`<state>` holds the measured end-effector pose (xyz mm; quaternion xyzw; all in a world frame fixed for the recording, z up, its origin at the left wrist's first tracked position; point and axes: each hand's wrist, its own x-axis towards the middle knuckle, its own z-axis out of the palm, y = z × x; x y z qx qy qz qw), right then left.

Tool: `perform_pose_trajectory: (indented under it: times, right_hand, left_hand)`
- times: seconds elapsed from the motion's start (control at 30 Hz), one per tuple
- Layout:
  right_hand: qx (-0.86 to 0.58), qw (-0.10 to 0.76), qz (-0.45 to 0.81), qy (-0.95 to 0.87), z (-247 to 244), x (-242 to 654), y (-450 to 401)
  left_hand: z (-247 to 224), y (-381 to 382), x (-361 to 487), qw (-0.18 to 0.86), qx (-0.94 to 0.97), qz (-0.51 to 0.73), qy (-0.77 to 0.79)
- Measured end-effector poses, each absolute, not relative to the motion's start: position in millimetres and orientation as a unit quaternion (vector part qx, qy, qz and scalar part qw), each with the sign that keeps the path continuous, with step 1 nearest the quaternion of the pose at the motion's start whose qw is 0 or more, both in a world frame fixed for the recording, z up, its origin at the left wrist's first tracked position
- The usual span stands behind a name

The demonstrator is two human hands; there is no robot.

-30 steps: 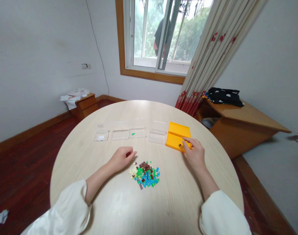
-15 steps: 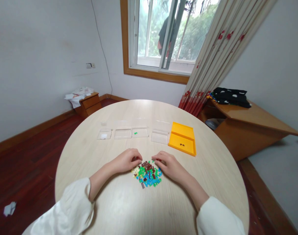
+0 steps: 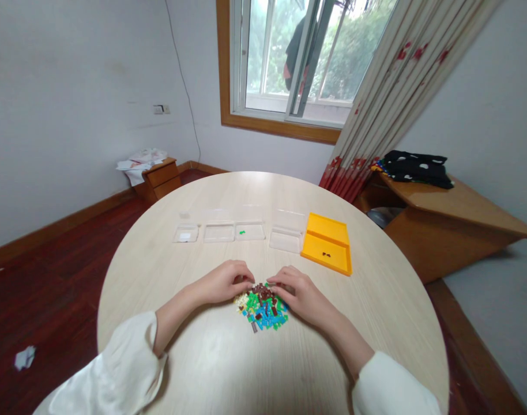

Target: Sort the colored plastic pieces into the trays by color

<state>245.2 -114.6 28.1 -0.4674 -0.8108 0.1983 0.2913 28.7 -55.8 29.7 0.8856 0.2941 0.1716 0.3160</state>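
A small heap of building bricks (image 3: 267, 314) in brown, green, blue and cream lies on the round table between my hands. At its upper left edge, my left hand (image 3: 231, 282) is curled, thumb and fingertips drawn together. From the other side my right hand (image 3: 298, 291) bends over the heap's upper right, its fingertips close together at the brown bricks. Both hands are closed; anything between their fingertips is too small or hidden to make out. Beyond them stands an open yellow case (image 3: 328, 262) with a couple of dark brown pieces (image 3: 326, 255) inside.
Several open clear plastic boxes (image 3: 219, 233) line the far part of the pale round table (image 3: 229, 369); one holds green pieces (image 3: 242, 232). A wooden cabinet (image 3: 458, 213) with black cloth on top stands at the right. Behind the table are a window and a curtain (image 3: 376, 104).
My view has shifted slightly. Both hands stay at the heap, and the right fingertips have moved slightly in toward the brown bricks.
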Motion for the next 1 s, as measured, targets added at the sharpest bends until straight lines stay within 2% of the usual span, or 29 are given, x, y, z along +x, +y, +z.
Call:
perform_pose_trajectory:
  times: [0.27, 0.43, 0.63, 0.8, 1.0]
  right_hand:
    - [-0.444, 0.272, 0.202, -0.830, 22.0, 236.9, -114.8]
    - [-0.468, 0.341, 0.175, -0.796, 27.9, 246.3, -113.3]
    - [-0.552, 0.473, 0.052, -0.684, 29.5, 293.7, -98.6]
    - [-0.639, 0.493, -0.037, -0.589, 20.8, 340.1, -86.9]
    - [-0.666, 0.483, -0.040, -0.567, 9.9, 355.7, -83.4]
  left_hand:
    - [21.4, -58.8, 33.0, 0.309, 0.899, 0.163, 0.265]
    - [17.7, -57.4, 34.6, 0.306, 0.900, 0.168, 0.262]
    - [23.4, -60.4, 34.6, 0.327, 0.889, 0.174, 0.269]
    - [23.9, -62.2, 33.9, 0.336, 0.891, 0.175, 0.249]
    - [17.7, -61.8, 36.2, 0.327, 0.891, 0.187, 0.252]
